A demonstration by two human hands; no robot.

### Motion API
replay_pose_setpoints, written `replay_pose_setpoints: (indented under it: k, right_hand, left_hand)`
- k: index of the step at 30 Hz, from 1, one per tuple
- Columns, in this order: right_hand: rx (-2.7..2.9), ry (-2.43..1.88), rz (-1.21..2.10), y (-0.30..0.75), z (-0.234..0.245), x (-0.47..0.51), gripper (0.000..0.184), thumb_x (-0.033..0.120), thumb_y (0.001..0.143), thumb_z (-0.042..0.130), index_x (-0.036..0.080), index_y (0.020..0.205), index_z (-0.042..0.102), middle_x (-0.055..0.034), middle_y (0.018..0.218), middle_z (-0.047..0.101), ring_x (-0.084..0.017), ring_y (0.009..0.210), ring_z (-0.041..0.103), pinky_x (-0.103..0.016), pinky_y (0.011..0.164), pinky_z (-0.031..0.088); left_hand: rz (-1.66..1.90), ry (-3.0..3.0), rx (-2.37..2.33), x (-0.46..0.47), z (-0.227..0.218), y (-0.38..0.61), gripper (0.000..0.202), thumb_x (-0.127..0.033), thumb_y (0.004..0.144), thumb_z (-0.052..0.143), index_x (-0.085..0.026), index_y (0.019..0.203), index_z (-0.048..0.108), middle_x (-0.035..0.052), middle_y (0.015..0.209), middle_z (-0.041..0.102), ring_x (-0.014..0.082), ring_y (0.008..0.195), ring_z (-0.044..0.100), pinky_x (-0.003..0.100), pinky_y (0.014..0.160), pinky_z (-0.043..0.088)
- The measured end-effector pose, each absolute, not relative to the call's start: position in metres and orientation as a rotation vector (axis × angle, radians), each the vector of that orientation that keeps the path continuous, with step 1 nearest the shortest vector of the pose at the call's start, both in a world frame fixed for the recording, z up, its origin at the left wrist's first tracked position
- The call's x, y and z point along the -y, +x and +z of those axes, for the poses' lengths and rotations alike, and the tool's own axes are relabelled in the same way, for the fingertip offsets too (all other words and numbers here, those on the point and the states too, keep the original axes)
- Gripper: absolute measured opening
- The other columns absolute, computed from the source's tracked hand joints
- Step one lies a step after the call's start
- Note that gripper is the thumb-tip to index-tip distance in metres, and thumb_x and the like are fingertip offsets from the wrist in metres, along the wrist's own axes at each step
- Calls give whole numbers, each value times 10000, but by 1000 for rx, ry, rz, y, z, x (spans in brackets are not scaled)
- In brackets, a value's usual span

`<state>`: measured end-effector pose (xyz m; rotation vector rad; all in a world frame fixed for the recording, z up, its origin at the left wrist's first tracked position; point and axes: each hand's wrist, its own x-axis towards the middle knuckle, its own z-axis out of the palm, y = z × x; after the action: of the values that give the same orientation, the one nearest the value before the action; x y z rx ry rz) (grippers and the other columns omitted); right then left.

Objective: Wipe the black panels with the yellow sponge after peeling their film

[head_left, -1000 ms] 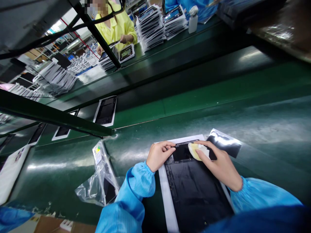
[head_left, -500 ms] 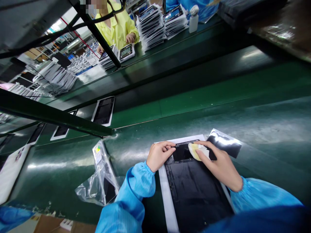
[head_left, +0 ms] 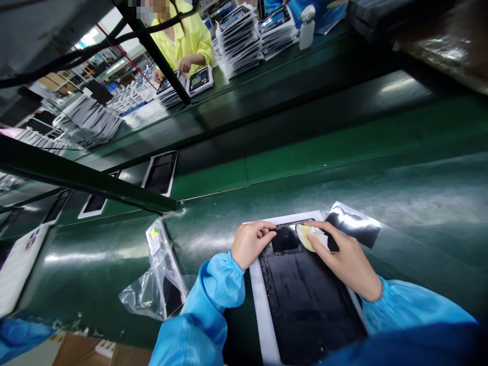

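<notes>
A black tablet housing [head_left: 310, 305] lies inner side up on a white sheet [head_left: 260, 305], in front of me on the green bench. My left hand [head_left: 247, 243] is closed in a pinch at the housing's upper left corner. Between the thumb and fingers of my right hand [head_left: 348, 259] is a yellowish-white wiping pad [head_left: 308, 238], pressed against the glossy black area near the housing's top edge. Just beyond the right fingers, a shiny dark film sheet [head_left: 354, 223] rests on the bench.
To the left lie a clear plastic bag [head_left: 147, 290] and a white padded piece [head_left: 21, 269]. Several dark panels, one a tablet panel [head_left: 162, 173], sit along the conveyor behind a green metal post [head_left: 95, 185]. Across it, a co-worker in yellow [head_left: 186, 38] handles tablets beside stacks [head_left: 240, 43].
Both my hands stay almost in place, the pad still on the housing. The view shifts slightly. The co-worker's hand has moved left, off the nearby tablet.
</notes>
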<state>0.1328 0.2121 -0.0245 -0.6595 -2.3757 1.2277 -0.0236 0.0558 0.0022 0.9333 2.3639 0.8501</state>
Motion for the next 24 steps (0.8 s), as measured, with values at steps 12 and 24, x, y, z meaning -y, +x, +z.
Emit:
replay_pose_setpoints:
  k: [12,24]
  right_hand:
    - [2391,-694,1227,134,-24,-213,271,450,861,517,273,1014,652,24,756,755,-94,239,359,-273,376,394]
    - [2403,-660,1212,135,-26,-213,279,444,883,504,250,1029,641,16,798,755,-89,227,340,-272,355,366]
  left_hand:
    - [796,907,-2356,-56,4,-24,168,-181,795,692,-255,912,787,-36,760,736,106,605,613,215,687,508]
    - [736,1001,-2425,-54,-1,-22,166,-183,824,707,-267,948,778,-34,783,731,110,642,619,221,715,500]
